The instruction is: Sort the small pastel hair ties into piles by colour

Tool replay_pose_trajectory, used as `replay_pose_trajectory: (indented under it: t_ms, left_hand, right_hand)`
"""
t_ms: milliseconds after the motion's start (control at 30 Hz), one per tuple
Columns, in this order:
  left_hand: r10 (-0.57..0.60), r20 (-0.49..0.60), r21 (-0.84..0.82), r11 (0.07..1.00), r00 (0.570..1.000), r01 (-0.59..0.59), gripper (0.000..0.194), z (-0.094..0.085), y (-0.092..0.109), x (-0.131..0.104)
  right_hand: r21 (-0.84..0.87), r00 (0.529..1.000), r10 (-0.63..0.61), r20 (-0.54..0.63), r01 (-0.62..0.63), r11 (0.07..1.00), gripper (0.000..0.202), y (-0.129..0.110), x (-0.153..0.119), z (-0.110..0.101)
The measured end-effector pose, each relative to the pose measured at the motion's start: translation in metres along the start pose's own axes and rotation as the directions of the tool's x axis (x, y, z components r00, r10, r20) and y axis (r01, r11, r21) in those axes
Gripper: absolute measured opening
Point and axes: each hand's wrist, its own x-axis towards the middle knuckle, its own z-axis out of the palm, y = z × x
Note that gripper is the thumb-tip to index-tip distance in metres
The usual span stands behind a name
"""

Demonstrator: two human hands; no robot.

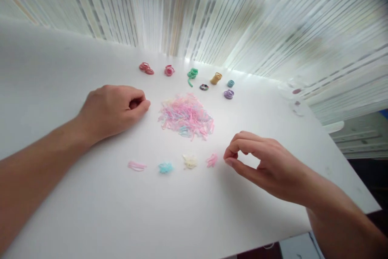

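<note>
A loose heap of small pastel bands point(188, 115), mostly pink, lies mid-table. My left hand point(117, 109) rests on the table left of the heap, its fingers curled closed; whether they hold anything is hidden. Nearer me, four small piles form a row: light pink strips point(137, 166), blue bands point(165, 167), pale yellow bands point(190, 161) and pink bands point(211, 160). Just right of the pink pile is my right hand point(257, 162), thumb and fingertips pinched together; anything between them is too small to make out.
Along the white table's point(182, 210) back are coiled red point(146, 68), pink point(169, 70), green point(192, 74), yellow point(216, 78), blue point(230, 83) and purple point(229, 94) bands, plus a dark ring point(204, 87). A striped curtain point(182, 12) hangs behind.
</note>
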Motion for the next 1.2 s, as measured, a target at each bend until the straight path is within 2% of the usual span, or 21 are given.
replay_pose_trajectory:
  t_ms: [133, 500, 667, 900, 1033, 1133, 1200]
  left_hand:
    - [-0.010, 0.020, 0.035, 0.999, 1.000, 0.010, 0.032, -0.002, -0.001, 0.000]
    - [-0.013, 0.011, 0.066, 0.998, 1.000, 0.012, 0.037, 0.000, -0.008, 0.003]
    - [-0.022, 0.016, 0.076, 0.997, 1.000, 0.021, 0.036, 0.001, -0.007, 0.003]
    - [-0.006, 0.015, 0.075, 0.997, 1.000, 0.005, 0.036, 0.001, -0.008, 0.002]
    - [-0.015, 0.027, 0.065, 0.998, 1.000, 0.013, 0.034, -0.001, -0.007, 0.002]
    - [-0.015, 0.045, 0.046, 0.999, 0.999, 0.013, 0.033, -0.002, -0.005, 0.002]
    - [-0.016, 0.054, 0.037, 0.999, 0.998, 0.014, 0.033, -0.004, -0.004, 0.002]
  right_hand:
    - [0.014, 0.998, -0.061, 0.011, 0.061, 0.998, 0.011, 0.004, 0.001, 0.009]
    - [0.080, 0.999, -0.040, 0.024, 0.038, 0.996, 0.012, 0.009, 0.003, 0.014]
    - [0.090, 1.000, -0.028, -0.009, 0.029, 0.996, 0.010, 0.009, 0.001, 0.012]
    - [0.093, 0.994, 0.036, -0.104, -0.026, 0.995, 0.010, 0.008, -0.002, 0.004]
    - [0.063, 0.979, 0.087, -0.182, -0.077, 0.995, 0.012, 0.012, 0.000, -0.012]
    - [0.042, 0.959, 0.108, -0.264, -0.100, 0.994, 0.010, 0.021, 0.011, -0.030]
    - [0.100, 0.922, 0.133, -0.363, -0.104, 0.990, 0.009, 0.029, 0.024, -0.037]
